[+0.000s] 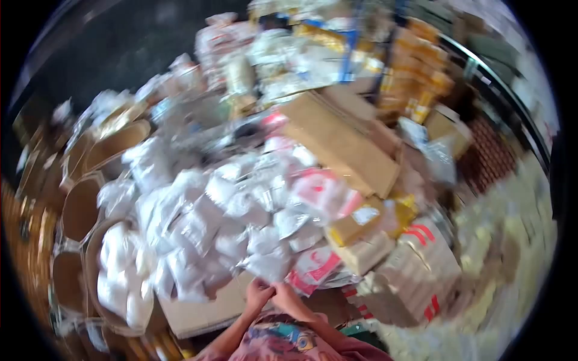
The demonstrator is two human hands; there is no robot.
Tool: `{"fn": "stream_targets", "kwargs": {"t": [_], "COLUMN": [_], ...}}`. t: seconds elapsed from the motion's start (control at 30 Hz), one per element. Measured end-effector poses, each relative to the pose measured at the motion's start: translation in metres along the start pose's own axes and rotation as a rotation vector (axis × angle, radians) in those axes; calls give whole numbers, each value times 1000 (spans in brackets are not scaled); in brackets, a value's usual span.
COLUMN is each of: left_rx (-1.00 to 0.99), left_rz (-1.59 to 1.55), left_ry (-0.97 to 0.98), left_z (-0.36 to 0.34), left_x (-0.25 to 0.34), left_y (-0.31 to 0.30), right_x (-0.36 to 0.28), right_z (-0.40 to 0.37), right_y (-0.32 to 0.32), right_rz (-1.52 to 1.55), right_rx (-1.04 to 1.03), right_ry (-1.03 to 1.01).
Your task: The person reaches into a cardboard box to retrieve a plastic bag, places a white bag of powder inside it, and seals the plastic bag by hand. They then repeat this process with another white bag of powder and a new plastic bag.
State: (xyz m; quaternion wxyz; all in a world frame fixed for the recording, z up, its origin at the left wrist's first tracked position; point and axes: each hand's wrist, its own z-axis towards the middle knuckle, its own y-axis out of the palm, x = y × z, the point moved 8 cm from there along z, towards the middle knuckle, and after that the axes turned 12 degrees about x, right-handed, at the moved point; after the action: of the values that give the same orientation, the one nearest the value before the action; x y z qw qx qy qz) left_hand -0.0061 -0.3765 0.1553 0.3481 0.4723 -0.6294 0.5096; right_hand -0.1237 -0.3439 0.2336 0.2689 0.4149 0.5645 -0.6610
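Low in the middle of the view, my left hand (259, 296) and my right hand (291, 301) meet, their fingers closed together. They pinch the near edge of a clear plastic bag (268, 263) with white contents; motion blur hides the exact grip. Beyond and to the left spreads a heap of similar white-filled bags (192, 225). A pink-and-white printed bag (316, 268) lies just right of my hands. Under the near side of the heap shows a flat cardboard piece (208, 313).
Round brown drums (81, 207) line the left side, one holding white bags (123, 277). A long cardboard box (340, 141) lies across the heap. To the right are a taped package (415, 265) and a yellow-taped box (355, 222). Stacked orange-brown packages (415, 66) stand farther back.
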Motion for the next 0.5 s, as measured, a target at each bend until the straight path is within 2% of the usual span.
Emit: {"fn": "stream_targets", "kwargs": {"t": [0.03, 0.07, 0.13, 0.23, 0.33, 0.37, 0.5], "left_rx": [22, 74, 122, 156, 188, 209, 212], "left_rz": [-42, 7, 14, -17, -139, -183, -172], "left_ry": [-15, 18, 20, 14, 14, 8, -5], "left_z": [-2, -7, -12, -14, -14, -14, -11], "left_x": [7, 23, 41, 59, 67, 70, 71], "left_y": [-3, -11, -18, -21, -25, -28, -28], "right_x": [14, 6, 0, -16, -22, -18, -38], "right_z": [-2, 2, 4, 10, 19, 22, 31], "right_y": [6, 5, -2, -11, -20, -19, -30], "right_rz": [-69, -168, -87, -185, -67, -70, -43], "right_rx": [31, -40, -50, -29, 10, -27, -24], "right_ry": [-44, -1, 38, 7, -65, -33, -158]}}
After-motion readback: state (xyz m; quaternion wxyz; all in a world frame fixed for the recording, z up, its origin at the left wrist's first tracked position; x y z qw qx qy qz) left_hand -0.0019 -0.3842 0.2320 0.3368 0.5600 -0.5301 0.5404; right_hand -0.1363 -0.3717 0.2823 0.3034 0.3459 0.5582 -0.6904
